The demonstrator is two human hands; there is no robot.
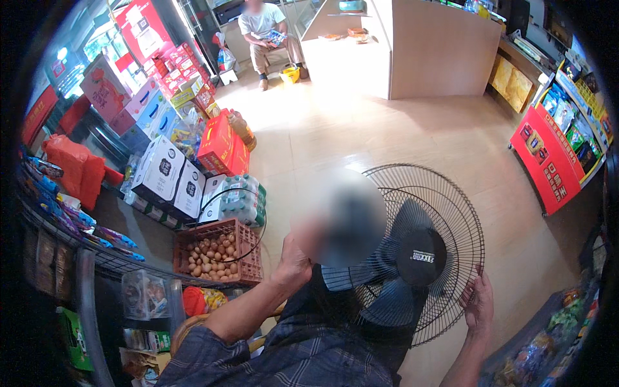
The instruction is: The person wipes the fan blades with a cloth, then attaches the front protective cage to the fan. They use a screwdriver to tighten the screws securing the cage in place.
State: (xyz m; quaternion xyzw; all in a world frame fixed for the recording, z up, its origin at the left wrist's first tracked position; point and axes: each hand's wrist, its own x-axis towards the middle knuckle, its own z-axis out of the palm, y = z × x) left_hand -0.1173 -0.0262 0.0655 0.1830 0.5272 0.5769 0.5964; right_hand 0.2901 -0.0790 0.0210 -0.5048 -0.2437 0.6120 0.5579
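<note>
Plaid shirt (pixel 306 355), bottom centre; right hand (pixel 478 302) half-curled on fan guard (pixel 461 213); left hand (pixel 294 259) partly blurred, hold can't tell; lopsided grip could tip it.

A shop: display rack (pixel 545 159), stacked cartons (pixel 157 173).

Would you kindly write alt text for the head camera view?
A person's right hand touches the wire guard of a black fan; the left hand, partly blurred, is at its other side. Beyond: a crate of eggs, stacked boxes and a seated person.
</note>
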